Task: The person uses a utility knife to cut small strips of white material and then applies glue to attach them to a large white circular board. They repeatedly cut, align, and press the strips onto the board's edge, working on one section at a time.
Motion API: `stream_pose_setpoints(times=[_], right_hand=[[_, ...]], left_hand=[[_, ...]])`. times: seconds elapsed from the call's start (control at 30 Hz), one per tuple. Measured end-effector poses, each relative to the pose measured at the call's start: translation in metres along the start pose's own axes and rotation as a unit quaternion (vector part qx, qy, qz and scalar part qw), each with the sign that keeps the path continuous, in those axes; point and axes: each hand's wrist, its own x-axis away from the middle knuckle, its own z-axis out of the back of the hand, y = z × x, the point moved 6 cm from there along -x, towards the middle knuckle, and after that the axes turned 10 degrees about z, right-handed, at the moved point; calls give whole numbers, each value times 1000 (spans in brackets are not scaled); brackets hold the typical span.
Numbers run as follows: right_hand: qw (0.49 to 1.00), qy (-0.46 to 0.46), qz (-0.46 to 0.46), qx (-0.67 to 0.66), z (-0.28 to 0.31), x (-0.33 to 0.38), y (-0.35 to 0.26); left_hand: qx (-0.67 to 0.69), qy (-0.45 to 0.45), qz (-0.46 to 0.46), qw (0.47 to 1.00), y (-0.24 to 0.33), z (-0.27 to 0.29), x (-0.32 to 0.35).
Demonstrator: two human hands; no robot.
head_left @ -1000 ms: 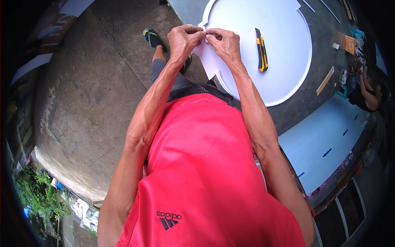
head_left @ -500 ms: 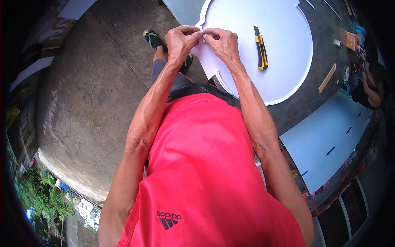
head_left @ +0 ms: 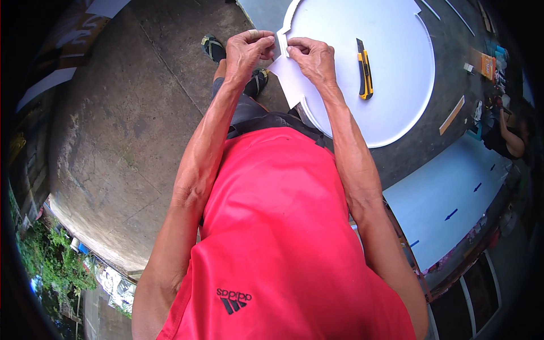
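A large round white panel point(head_left: 394, 73) with a thin raised rim lies on the dark table, its near-left edge stepped and notched. On that edge, my right hand point(head_left: 315, 61) pinches a narrow white strip point(head_left: 283, 45) that stands up along the rim. Just left of the strip is my left hand point(head_left: 245, 52), slightly apart from it, thumb and fingers curled together; whether anything small is between them is hidden. A yellow and black utility knife point(head_left: 365, 71) rests on the panel right of my right hand, its blade out.
A thin wooden strip point(head_left: 452, 115) lies on the dark tabletop point(head_left: 422, 131) at right. Beyond are an orange box point(head_left: 487, 66) and another person's arm point(head_left: 513, 141). A pale blue sheet with blue arrows point(head_left: 436, 198) is at lower right. Concrete floor point(head_left: 124, 124) stretches left.
My hands, together at the panel's edge before, have separated: the left has come off the strip to the left, while the right stays on it. The view has shifted slightly.
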Motion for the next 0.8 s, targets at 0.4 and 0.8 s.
stream_pose_setpoints(times=[0.4,0.8], right_hand=[[1000,9,-19,-3,2,0,-2],[999,-2,-42,-30,1,-1,3]], left_hand=[[-172,12,-20,985,19,-5,1],[-237,33,-37,970,16,-8,-15]])
